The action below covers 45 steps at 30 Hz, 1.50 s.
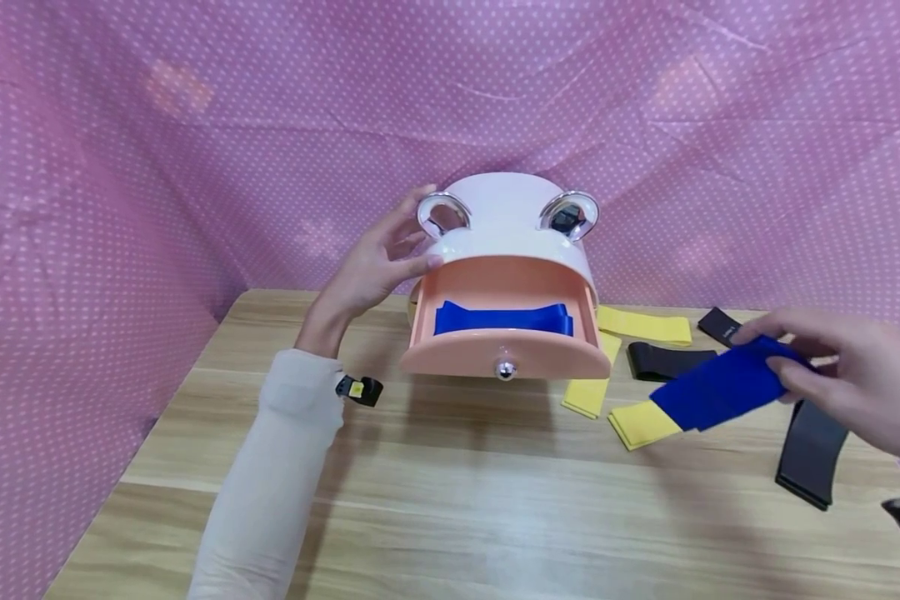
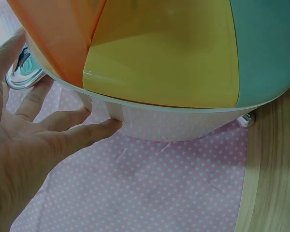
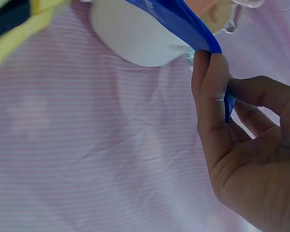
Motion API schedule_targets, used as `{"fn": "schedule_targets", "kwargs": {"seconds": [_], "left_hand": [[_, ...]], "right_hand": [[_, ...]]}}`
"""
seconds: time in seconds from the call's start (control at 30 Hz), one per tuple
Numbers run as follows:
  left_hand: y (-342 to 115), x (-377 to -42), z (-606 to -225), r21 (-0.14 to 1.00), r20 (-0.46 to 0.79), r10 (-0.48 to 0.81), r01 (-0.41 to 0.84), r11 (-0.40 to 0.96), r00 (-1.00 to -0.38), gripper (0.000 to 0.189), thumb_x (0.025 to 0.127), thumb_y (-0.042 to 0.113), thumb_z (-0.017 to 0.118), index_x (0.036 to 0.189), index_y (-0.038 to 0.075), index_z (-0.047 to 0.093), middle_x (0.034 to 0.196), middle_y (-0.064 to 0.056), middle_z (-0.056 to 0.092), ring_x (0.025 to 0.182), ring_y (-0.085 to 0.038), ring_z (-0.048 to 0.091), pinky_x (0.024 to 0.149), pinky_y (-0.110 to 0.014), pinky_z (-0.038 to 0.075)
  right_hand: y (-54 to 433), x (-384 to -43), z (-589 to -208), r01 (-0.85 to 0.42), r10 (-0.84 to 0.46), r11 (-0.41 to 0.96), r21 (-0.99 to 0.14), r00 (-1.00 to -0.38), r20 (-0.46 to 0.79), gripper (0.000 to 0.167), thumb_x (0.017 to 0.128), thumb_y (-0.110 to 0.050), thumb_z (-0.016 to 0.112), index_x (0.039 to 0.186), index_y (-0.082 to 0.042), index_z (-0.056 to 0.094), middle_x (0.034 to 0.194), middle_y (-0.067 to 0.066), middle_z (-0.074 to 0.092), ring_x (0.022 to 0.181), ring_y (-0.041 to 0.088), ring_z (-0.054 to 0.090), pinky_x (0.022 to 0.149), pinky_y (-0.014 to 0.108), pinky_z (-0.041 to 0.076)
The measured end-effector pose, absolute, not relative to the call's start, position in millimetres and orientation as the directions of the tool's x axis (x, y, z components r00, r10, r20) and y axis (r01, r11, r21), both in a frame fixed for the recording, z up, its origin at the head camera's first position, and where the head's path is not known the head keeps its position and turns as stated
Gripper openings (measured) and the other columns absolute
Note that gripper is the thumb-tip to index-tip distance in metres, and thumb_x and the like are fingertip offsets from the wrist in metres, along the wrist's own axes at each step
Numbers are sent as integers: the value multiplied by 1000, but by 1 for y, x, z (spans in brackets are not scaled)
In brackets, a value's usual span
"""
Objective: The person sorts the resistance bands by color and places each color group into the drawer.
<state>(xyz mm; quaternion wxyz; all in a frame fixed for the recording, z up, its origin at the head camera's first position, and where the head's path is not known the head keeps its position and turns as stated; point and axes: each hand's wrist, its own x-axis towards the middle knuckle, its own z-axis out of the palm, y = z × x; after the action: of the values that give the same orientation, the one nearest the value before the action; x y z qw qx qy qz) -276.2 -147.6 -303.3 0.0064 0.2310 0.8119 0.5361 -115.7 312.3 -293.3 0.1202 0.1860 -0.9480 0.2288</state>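
- Left hand (image 1: 375, 262): it rests against the side of the white box (image 1: 506, 200); its grip stands apart, fingers spread and fairly straight, with the thumb near the front upper edge.
- Right hand (image 1: 862, 371): its grip is clamped on a folded blue band (image 1: 720, 387), pinched at one end between thumb and fingers and slanting down toward the box.
- Box: it stands at the back of the table (image 1: 495, 517), bearing two shiny silver ears (image 1: 570, 218). The left wrist view shows a yellow panel (image 2: 164, 58) between an orange and a green one.
- Drawer (image 1: 450, 357): pulled out from the box, peach, with a round knob (image 1: 506, 370); a second blue band (image 1: 504, 319) lies across it.
- Yellow bands: one (image 1: 645, 327) behind, one (image 1: 588, 392) beside the drawer, another (image 1: 643, 427) partly hidden by the held band; contact with it cannot be told.
- Black bands: one (image 1: 671, 362) near the yellow ones, one (image 1: 717, 327) farther back, one (image 1: 813, 454) below the right hand.
- Backdrop: pink dotted cloth (image 1: 120, 208).
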Motion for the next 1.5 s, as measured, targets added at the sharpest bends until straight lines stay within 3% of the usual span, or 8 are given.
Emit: {"fn": "schedule_targets", "kwargs": {"seconds": [0.23, 0.37, 0.63, 0.77, 0.87, 1.07, 1.27, 1.5], "left_hand": [[-147, -278, -304, 877, 238, 389, 369, 308, -890, 84, 95, 20, 80, 161, 45, 35, 169, 3, 39, 152, -36, 43, 122, -59, 41], [-147, -278, -305, 880, 227, 388, 359, 311, -893, 84, 95, 21, 80, 161, 47, 35, 169, 3, 39, 152, -36, 43, 122, -59, 41], [-147, -280, -306, 877, 233, 391, 366, 311, -890, 83, 96, 20, 79, 161, 47, 34, 169, 2, 40, 153, -36, 42, 122, -58, 41], [-148, -279, -306, 876, 231, 386, 363, 316, -893, 84, 95, 21, 79, 161, 48, 34, 168, 1, 41, 153, -36, 43, 122, -57, 42], [-148, -278, -305, 875, 227, 380, 359, 324, -897, 84, 95, 22, 79, 161, 49, 34, 168, 1, 41, 153, -35, 43, 122, -56, 43], [-148, -278, -305, 871, 224, 373, 357, 338, -900, 84, 95, 24, 80, 160, 50, 34, 169, 0, 40, 152, -36, 43, 122, -57, 43], [-148, -276, -305, 872, 217, 371, 350, 342, -903, 84, 95, 26, 80, 160, 52, 33, 169, -2, 40, 153, -36, 41, 122, -60, 41], [-148, -277, -305, 886, 228, 391, 356, 297, -892, 83, 96, 20, 78, 161, 46, 34, 169, -7, 40, 154, -39, 40, 122, -64, 38]], "right_hand": [[295, -136, -256, -506, -369, 799, -324, -839, 399, 47, 80, 25, 70, 116, -5, 74, 112, 29, 74, 75, 20, 76, 54, 8, 54], [291, -149, -243, -527, -375, 787, -321, -821, 430, 49, 83, 21, 71, 119, -12, 76, 117, 22, 75, 82, 24, 79, 62, 1, 52], [288, -180, -219, -526, -369, 791, -312, -818, 442, 45, 94, 6, 70, 123, -28, 76, 121, 16, 75, 88, -29, 55, 68, -1, 51], [274, -193, -207, -492, -344, 795, -354, -847, 405, 38, 100, -9, 69, 126, -36, 74, 125, 14, 72, 92, 6, 78, 65, 3, 54], [266, -208, -208, -501, -368, 744, -443, -860, 353, 34, 103, -18, 66, 130, -37, 71, 129, 8, 69, 93, 35, 78, 62, 14, 61], [205, -200, -197, -409, -333, 612, -676, -910, 248, 28, 102, -18, 66, 128, -27, 72, 124, 5, 68, 87, 21, 79, 66, 33, 66], [144, -175, -181, -343, -321, 518, -784, -927, 194, 25, 102, -3, 59, 125, -6, 70, 117, 15, 68, 91, 19, 79, 71, 30, 67], [116, -180, -187, -300, -338, 361, -883, -925, 177, 24, 100, 0, 59, 121, -3, 71, 114, 19, 65, 90, 27, 79, 72, 37, 68]]}}
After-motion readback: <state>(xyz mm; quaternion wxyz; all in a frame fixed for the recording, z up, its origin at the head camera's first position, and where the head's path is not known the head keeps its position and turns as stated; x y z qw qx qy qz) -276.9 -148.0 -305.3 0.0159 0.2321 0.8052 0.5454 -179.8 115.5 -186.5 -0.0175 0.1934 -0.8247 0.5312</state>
